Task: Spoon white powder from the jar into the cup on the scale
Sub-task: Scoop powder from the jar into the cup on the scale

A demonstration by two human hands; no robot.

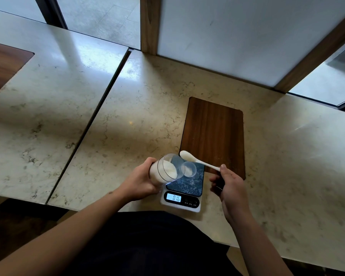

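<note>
My left hand (140, 181) grips a clear jar (166, 170) of white powder, tilted on its side with the mouth facing right, over the left part of the scale (184, 188). A small clear cup (190, 169) stands on the scale's dark patterned platform, just right of the jar's mouth. My right hand (230, 187) pinches the handle end of a white spoon (195, 159). The spoon's bowl hovers above and behind the jar's rim, and some white powder seems to lie in it. The scale's lit display (174, 197) shows digits.
A dark wooden board (215, 132) lies flat on the marble counter (127, 120) right behind the scale. A seam in the counter (92, 120) runs diagonally at left. A white panel with wooden posts (227, 36) stands at the back. Another wood inlay (2, 62) sits far left.
</note>
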